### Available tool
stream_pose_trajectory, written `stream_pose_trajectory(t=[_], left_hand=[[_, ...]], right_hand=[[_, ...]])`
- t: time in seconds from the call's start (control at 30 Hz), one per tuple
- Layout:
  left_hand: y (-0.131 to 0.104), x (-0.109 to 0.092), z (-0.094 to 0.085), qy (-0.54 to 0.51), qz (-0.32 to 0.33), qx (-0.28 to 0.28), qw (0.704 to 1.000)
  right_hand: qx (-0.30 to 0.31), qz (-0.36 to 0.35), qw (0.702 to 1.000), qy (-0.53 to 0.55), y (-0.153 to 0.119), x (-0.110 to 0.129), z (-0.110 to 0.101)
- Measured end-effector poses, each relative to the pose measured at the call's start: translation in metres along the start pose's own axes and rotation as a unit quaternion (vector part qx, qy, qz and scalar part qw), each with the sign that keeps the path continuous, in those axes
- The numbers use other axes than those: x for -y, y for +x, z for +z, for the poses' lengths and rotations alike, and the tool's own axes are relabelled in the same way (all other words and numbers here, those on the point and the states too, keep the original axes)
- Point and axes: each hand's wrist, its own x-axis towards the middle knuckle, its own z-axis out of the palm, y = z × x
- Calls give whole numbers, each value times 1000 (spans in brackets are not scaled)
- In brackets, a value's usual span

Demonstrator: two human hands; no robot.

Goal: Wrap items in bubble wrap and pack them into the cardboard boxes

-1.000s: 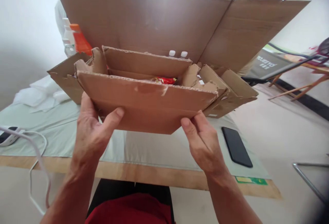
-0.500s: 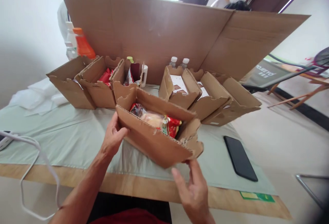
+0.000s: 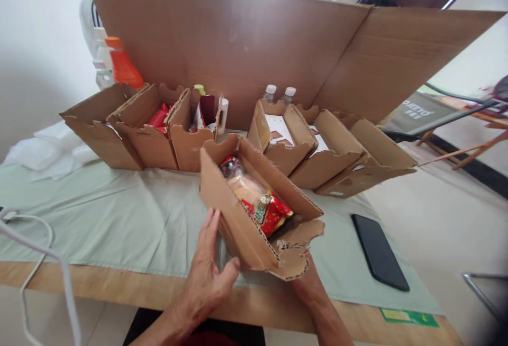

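Observation:
A cardboard box (image 3: pixel 242 229) stands turned at an angle near the table's front, its torn end toward me. Inside lies a clear and red food packet (image 3: pixel 265 208). My left hand (image 3: pixel 212 269) rests against the box's left side, fingers and thumb apart. My right hand (image 3: pixel 307 277) reaches under or behind the box's near right end; its fingers are hidden. Behind are more cardboard boxes (image 3: pixel 159 147), one with a red packet (image 3: pixel 160 118) in it, and on the right boxes holding white pieces (image 3: pixel 280 129).
A tall cardboard screen (image 3: pixel 254 44) stands behind the boxes. An orange bottle (image 3: pixel 123 65) and plastic bags (image 3: pixel 43 147) are at the left. A black phone (image 3: pixel 380 251) lies at the right, a white cable (image 3: pixel 65 277) at the front left. People are partly visible behind the screen.
The box has turned, its near end swinging toward me. My left hand has moved right and down along its side; my right hand has gone behind its near end.

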Motion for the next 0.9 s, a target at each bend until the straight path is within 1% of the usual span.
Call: stream_pose_trajectory(t=[0.07,0.13,0.27,0.33,0.47,0.6,0.67,0.7,0.77,0.83,0.9], left_hand=[[5,-4,7,-8,5,35,999],[10,-7,9,-18,9,51,999],[19,-4,3,-20,4,43,999],[27,-3,-2,-16,-4,35,999],[41,-6,-9,-4,10,38,999],[39,-4,-10,23,36,42,998],[44,0,-11,30,37,47,998],[51,1,-12,35,33,48,998],[72,3,-16,68,14,27,997],[98,3,-21,115,-9,-18,993],[117,1,-24,148,-27,-65,987]], right_hand=[[-1,18,999,29,1,-3,0],[-1,35,999,41,4,-5,0],[20,37,999,-12,14,3,7],[19,31,999,-37,20,9,12],[10,2,996,-84,30,14,15],[-4,-55,990,-131,32,6,12],[-10,-71,988,-138,37,3,13],[-13,-74,987,-139,42,2,15],[-19,-81,986,-141,55,0,21],[-26,-91,985,-142,69,-3,27],[-30,-104,985,-138,78,-7,31]])
